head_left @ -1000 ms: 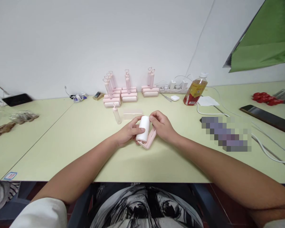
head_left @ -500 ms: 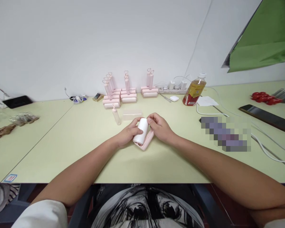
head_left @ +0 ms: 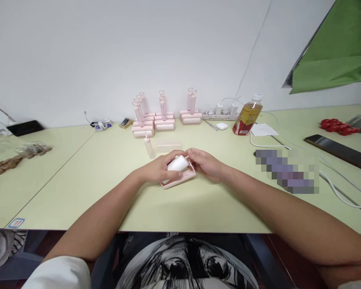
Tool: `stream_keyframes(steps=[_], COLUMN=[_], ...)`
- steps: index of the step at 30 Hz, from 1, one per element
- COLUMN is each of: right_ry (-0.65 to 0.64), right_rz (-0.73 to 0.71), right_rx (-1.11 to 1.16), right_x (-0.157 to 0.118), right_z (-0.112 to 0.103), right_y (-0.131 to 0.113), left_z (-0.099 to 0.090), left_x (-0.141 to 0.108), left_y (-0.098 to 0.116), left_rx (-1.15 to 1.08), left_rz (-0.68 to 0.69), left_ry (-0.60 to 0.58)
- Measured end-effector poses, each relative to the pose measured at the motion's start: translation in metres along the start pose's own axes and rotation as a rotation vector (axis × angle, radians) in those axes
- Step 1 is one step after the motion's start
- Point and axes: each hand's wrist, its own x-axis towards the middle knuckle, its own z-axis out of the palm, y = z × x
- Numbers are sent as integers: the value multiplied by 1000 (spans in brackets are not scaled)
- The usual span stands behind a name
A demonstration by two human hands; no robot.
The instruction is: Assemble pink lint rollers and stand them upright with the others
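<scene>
In front of me, my left hand wraps round a white lint roller roll, thumb across its near side. The roll lies at a slant in a pink roller frame, one end raised near the frame's right arm. My right hand pinches that right end of the frame; its fingertips are partly hidden. Just beyond my left hand, a pink handle with a loop at its top lies on the table. Beside it is a clear pinkish cover.
Several pink lint rollers with upright handles stand along the wall. Rightward are a power strip, a drink bottle, white cables and a black phone. Bagged brown pieces and a dark phone lie left.
The pink frame and the roll have turned from steep to nearly level across the table. My left hand has shifted over the roll, and my right hand has lowered slightly.
</scene>
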Motion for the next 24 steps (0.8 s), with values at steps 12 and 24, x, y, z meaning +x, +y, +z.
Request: stream_keyframes(steps=[12, 24], right_ry=[-60, -55], right_rz=[53, 78], right_rx=[-17, 27], right_x=[-1, -1], right_z=[-1, -3], right_y=[-5, -5], left_z=[-2, -4], left_x=[-2, -1], left_y=[5, 6], left_rx=[117, 195], left_rz=[55, 28], left_ry=[-39, -99])
